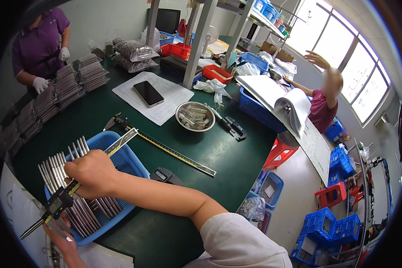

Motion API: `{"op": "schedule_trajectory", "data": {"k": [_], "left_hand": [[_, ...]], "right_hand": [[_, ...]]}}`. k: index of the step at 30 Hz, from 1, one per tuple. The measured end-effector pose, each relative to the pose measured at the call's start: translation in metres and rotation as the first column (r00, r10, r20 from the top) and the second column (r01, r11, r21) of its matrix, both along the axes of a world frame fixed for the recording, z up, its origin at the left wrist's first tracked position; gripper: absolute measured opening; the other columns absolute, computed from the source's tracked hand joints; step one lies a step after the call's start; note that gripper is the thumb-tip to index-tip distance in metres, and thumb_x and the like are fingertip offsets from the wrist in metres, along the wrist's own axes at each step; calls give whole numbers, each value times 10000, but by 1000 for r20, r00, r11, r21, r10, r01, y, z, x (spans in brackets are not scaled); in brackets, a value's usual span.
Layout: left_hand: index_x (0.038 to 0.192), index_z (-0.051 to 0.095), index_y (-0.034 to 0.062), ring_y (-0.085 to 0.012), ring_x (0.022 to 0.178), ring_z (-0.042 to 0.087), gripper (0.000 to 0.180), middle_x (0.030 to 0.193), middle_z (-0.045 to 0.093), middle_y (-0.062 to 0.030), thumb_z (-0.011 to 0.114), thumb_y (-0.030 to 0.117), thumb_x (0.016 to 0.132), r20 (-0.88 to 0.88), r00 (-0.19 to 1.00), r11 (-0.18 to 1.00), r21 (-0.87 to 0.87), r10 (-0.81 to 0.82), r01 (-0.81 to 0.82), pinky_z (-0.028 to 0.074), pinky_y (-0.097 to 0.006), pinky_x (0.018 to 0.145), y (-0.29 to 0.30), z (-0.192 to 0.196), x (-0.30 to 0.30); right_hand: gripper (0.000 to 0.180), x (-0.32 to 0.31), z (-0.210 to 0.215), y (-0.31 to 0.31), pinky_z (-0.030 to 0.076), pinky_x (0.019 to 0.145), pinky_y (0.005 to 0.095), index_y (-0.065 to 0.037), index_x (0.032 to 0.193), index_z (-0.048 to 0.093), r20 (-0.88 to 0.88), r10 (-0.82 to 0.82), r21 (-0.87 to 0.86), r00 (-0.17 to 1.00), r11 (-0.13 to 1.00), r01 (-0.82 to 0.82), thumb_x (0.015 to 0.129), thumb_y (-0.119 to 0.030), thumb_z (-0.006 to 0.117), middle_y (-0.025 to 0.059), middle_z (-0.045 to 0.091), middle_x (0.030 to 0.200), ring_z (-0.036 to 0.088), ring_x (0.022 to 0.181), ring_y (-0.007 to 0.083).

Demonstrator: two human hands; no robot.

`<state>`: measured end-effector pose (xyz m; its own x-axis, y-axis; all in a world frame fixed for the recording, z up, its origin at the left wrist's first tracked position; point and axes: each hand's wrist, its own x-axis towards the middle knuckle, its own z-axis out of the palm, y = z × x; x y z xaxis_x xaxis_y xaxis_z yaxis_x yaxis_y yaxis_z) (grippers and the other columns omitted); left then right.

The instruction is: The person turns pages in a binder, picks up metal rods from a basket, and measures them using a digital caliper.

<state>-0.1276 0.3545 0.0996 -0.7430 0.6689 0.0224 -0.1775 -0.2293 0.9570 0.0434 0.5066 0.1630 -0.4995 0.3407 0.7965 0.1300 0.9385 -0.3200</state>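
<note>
My right hand [93, 174] is closed around the beam of a digital caliper [120, 144] that slants across a blue plastic basket [140, 169]. The caliper's dark display and its jaws point to the lower left. Down there my left hand [60, 239] is beside the jaws, its fingers partly hidden behind them. It seems to pinch a thin piece, but I cannot make out what. Rows of thin flat metal pieces [85, 216] stand on edge in the basket. To its right lies a small dark device with a display [162, 174].
A second caliper [176, 154], a micrometer [235, 127], a metal bowl of small cylinders [194, 117] and a phone [148, 94] on paper lie on the green table [201, 187]. One co-worker [42, 44] handles stacked bagged parts [67, 87]; another person [321, 107] sits far right.
</note>
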Motion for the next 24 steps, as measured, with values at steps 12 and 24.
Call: {"op": "schedule_trajectory", "data": {"k": [12,24], "left_hand": [[783,552,-8,-121,514,437,286,603,501,-55,457,262,795,-81,977,964,196,199,-181,355,-230,499,-45,81,-15],[763,581,-10,-100,509,435,289,587,513,-51,461,253,767,-27,990,970,209,137,-128,349,-220,488,-57,90,-6]], "right_hand": [[311,5,15,-5,406,453,263,-31,746,582,92,107,-97,990,990,-98,464,-142,646,72,533,560,525,476,188],[347,4,23,-21,384,439,240,-13,747,587,240,212,-149,947,972,-180,447,-183,625,65,495,545,487,450,158]]}}
